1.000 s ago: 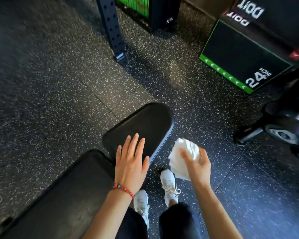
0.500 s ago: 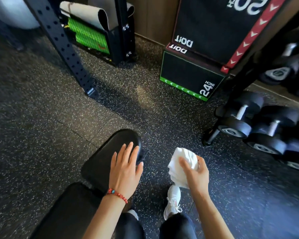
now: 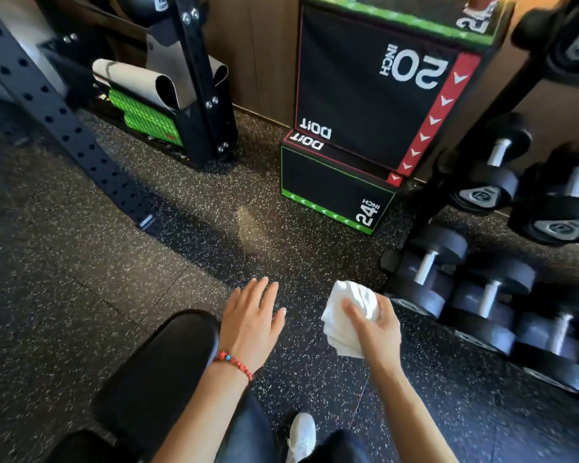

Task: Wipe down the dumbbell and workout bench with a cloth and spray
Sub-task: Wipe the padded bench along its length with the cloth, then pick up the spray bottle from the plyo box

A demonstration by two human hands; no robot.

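Note:
The black padded workout bench (image 3: 161,372) fills the lower left. My left hand (image 3: 251,324), with a red bead bracelet at the wrist, hovers flat with fingers spread just past the bench's far end, over the floor. My right hand (image 3: 375,325) grips a crumpled white cloth (image 3: 345,315) in the air to the right of the bench. Several black dumbbells (image 3: 428,262) with chrome handles lie on a rack at the right, the nearest one just beyond the cloth. No spray bottle is in view.
Stacked black plyo boxes (image 3: 365,105) marked 20 and 24 inch stand ahead by the wooden wall. A perforated black rack upright (image 3: 64,121) slants across the left. Green mats (image 3: 144,115) sit in a black stand (image 3: 201,95). The floor (image 3: 81,279) is speckled rubber; my white shoe (image 3: 301,436) shows below.
The view has tilted up and toward the dumbbell rack. My left hand has come off the bench pad and now hangs beyond its end. The cloth stays in my right hand.

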